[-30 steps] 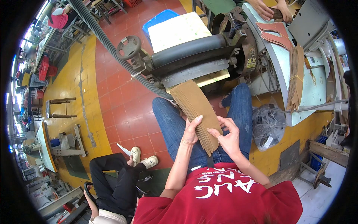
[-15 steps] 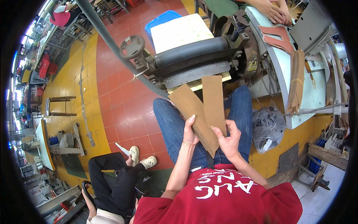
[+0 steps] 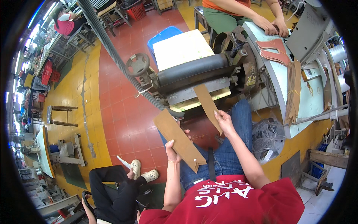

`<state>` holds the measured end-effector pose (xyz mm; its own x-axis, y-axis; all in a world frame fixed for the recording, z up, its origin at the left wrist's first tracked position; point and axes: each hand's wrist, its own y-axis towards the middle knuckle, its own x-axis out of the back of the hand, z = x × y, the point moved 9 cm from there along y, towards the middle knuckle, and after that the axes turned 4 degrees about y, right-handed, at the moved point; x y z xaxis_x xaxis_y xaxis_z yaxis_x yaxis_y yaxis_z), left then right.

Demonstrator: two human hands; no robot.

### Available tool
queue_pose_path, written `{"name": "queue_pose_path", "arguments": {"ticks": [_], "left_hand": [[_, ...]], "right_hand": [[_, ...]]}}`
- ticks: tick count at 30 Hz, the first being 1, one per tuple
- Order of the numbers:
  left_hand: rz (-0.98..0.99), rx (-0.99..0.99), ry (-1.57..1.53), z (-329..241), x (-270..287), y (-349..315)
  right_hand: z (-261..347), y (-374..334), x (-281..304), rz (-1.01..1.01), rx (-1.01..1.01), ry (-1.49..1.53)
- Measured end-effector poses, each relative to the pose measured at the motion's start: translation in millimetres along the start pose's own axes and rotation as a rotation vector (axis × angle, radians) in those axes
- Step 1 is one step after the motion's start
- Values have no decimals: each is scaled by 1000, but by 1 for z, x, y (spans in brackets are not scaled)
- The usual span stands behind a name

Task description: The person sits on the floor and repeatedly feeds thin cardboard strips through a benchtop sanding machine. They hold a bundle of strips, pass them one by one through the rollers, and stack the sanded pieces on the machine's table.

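Observation:
My left hand (image 3: 172,151) grips a stack of long brown strips (image 3: 177,138), tilted over my left thigh, its notched end toward me. A single brown strip (image 3: 207,102) is pinched at its near end between the thumb and fingers of my right hand (image 3: 224,122). The strip's far end lies over the metal feed plate (image 3: 182,98) of a roller machine in front of my knees. Behind that plate runs a dark roller (image 3: 192,69), with a handwheel (image 3: 138,65) at its left end. A whitish sheet (image 3: 182,46) slopes up behind the roller.
A grey hose (image 3: 108,41) crosses left of the machine. At right, a pale table (image 3: 278,82) bears a brown bundle (image 3: 293,89) and reddish pieces (image 3: 274,52); a co-worker's hands (image 3: 274,27) rest there. A clear plastic bag (image 3: 267,136) hangs below. Someone sits at my left (image 3: 115,183).
My right hand has drawn one strip off the stack and moved it forward onto the feed plate. My left hand has shifted left and nearer to me with the rest.

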<state>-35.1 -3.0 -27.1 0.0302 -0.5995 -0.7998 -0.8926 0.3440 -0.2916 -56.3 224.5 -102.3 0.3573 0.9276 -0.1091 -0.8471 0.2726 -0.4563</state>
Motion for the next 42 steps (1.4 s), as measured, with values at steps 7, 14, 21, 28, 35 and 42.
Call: {"name": "queue_pose_path", "arguments": {"ticks": [7, 14, 21, 28, 35, 42], "left_hand": [[82, 130, -102, 30, -5, -2], [139, 210, -124, 55, -10, 7], [-51, 187, 135, 63, 15, 26], [-128, 147, 124, 53, 11, 41], [-47, 203, 96, 55, 5, 36], [-56, 222, 85, 62, 5, 21]], "right_hand": [[16, 45, -21, -115, -73, 335], [-49, -24, -33, -1, -673, 741], [22, -86, -30, 341, -120, -165], [59, -82, -31, 91, 112, -159], [35, -18, -4, -60, -46, 22], [32, 53, -13, -147, -44, 182]]}}
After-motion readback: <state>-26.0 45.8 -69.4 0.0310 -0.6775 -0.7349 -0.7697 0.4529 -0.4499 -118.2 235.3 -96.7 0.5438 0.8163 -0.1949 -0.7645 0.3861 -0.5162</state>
